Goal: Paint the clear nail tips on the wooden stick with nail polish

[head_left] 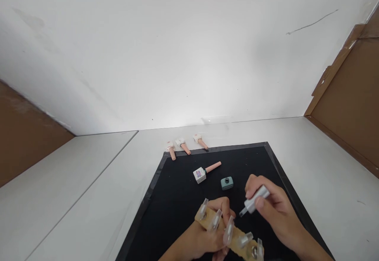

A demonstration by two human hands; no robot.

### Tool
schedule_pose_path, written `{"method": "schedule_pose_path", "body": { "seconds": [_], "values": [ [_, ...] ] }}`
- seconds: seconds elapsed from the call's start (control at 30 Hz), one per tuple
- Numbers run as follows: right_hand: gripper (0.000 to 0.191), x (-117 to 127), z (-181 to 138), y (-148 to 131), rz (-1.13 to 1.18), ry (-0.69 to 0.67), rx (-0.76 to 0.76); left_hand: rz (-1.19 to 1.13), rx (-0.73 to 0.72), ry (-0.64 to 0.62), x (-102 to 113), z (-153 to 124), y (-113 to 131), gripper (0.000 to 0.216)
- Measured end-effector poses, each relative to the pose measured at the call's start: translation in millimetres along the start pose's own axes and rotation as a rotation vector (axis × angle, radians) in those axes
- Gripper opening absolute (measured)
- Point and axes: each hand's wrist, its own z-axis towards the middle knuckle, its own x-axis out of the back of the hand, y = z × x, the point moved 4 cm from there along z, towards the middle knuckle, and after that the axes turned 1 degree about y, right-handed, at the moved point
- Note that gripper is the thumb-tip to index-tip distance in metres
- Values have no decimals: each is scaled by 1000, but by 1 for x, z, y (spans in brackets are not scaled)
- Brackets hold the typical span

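My left hand (207,239) is closed around a tan strip (237,240) that carries several clear false nail tips (228,231) standing up in a row. Between the fingers and thumb of my right hand (276,209) is a nail polish brush with a silver cap (257,199). Its bristle end points down and left, just right of the nail tips and apart from them. Beyond both hands, a small teal nail polish bottle (227,186) stands uncapped, its dark neck showing. Left of it lies a white polish bottle (199,176) with a pink cap (213,167).
A black mat (174,201) with a taped border covers part of the white table (97,182). Three white, pink-capped bottles (184,145) lie at the mat's far edge. A white wall rises behind, with brown cardboard panels (352,95) at either side.
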Motion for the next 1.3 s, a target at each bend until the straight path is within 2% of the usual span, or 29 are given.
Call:
{"method": "schedule_pose_path", "body": {
  "seconds": [0.07, 0.1, 0.23, 0.3, 0.4, 0.5, 0.6, 0.67, 0.83, 1.1, 1.3],
  "values": [
    [31, -2, -1, 2, -18, -28, -16, 2, -4, -6, 0, 0, 0, 32],
    [29, 0, -1, 4, -31, 9, -36, 0, -13, -1, 0, 0, 0, 31],
    [26, 15, -2, 14, 15, 394, -69, -21, -100, 56, 0, 1, 8, 28],
    [28, 17, -1, 17, 60, 467, -80, -14, -124, 87, -2, 1, 13, 28],
    [31, 9, 2, 20, 112, 355, -186, 22, -124, 176, -4, 2, 19, 31],
    [34, -2, 3, 24, 234, 220, -302, 28, -135, 343, -3, 2, 24, 36],
    [32, -9, 2, 26, 369, 141, -345, -1, -142, 489, -1, 1, 28, 40],
    [28, -10, 1, 25, 422, 122, -351, -17, -128, 531, -2, 2, 29, 41],
    [27, -13, 3, 16, 466, 91, -354, 0, -101, 532, -4, 1, 29, 41],
    [28, -20, 4, 14, 489, 21, -321, 106, -152, 408, -10, 4, 32, 34],
    [30, -14, 5, 14, 439, 41, -345, 136, -168, 433, -17, 6, 37, 38]
  ]
}}
